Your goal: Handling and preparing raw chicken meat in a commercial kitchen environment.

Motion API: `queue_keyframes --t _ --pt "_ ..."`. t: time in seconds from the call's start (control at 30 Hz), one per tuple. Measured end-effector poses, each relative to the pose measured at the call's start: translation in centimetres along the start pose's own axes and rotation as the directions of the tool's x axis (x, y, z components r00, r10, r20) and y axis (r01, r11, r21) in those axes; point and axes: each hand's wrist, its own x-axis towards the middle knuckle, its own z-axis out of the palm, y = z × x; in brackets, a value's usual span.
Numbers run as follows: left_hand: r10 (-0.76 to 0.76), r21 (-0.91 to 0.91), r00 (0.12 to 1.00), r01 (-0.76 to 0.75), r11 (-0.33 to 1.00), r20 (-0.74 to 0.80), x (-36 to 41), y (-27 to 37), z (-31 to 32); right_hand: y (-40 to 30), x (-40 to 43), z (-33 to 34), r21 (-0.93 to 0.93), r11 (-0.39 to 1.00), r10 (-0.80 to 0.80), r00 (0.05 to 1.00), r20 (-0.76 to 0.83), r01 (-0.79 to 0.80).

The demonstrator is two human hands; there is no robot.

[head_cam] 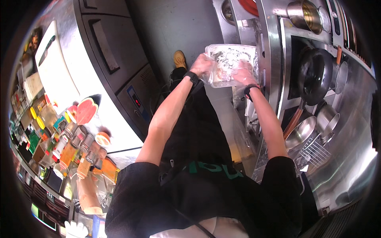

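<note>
A clear rectangular plastic container (209, 81) is held over the floor beside the steel counter. White powder with dark specks (230, 56) covers its inside. A few pinkish pieces of food (222, 73) lie in the powder near the lower side. My left hand (204, 65), in a thin clear plastic glove, grips the container's left end. My right hand (245, 73), gloved the same way, reaches into the container at its right side. Its fingertips are down in the powder, so whether they hold a piece is hidden.
To the right are a stove with a black wok (315, 76), a steel pot (303, 16), and a frying pan (302, 131). At left, a worktop bears a white cutting board (55, 65), cut watermelon (86, 110) and several jars (86, 142). A refrigerated cabinet (110, 38) stands below.
</note>
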Motion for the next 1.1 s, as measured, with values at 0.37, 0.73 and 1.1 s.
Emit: queue_keyframes --t 0.37,0.73,1.1 --pt "-0.042 -0.131 0.997 0.034 0.991 -0.061 -0.7 -0.1 0.2 -2.7 -1.4 0.4 0.222 0.973 0.012 0.972 0.236 -0.066" --pt "-0.065 -0.128 0.997 0.061 0.99 -0.035 -1.0 1.9 2.0 -5.0 -0.4 4.1 0.329 0.926 -0.221 0.972 0.076 0.185" --pt "0.118 -0.047 0.991 -0.121 0.992 -0.055 -0.4 -1.2 1.0 -5.5 -0.6 0.4 0.252 0.968 -0.012 0.999 -0.037 0.021"
